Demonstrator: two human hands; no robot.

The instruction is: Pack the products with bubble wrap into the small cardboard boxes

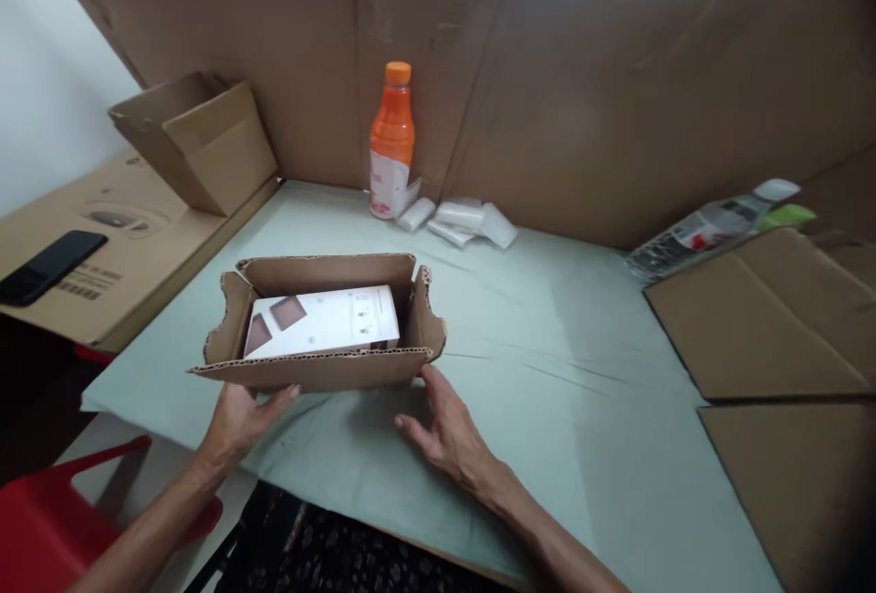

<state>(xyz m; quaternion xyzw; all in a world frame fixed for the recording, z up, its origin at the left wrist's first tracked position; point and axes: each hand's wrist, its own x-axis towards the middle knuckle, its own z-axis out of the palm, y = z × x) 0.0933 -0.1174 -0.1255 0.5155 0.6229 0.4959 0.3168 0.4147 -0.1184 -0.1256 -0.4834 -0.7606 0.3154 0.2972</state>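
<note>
An open cardboard box (pixel 342 372) is slightly raised at the table's near left part, its flaps standing up. Inside it lies a white printed box (pixel 328 319) with brown squares on its top. My left hand (pixel 243 420) grips the cardboard box at its near left side, thumb on the front wall and the other fingers hidden underneath. By the near right corner, my right hand (pixel 444 429) has its thumb spread away from the fingers. Its fingertips reach the box's corner, partly hidden behind it.
An orange bottle (pixel 391 141) and several white plastic packets (pixel 469 221) stand at the back. At left, a small open carton (pixel 212 141) and a black phone (pixel 51 265) rest on a large flat carton (pixel 130 274). A clear bottle (pixel 704 233) and cardboard flaps (pixel 766 328) are at right.
</note>
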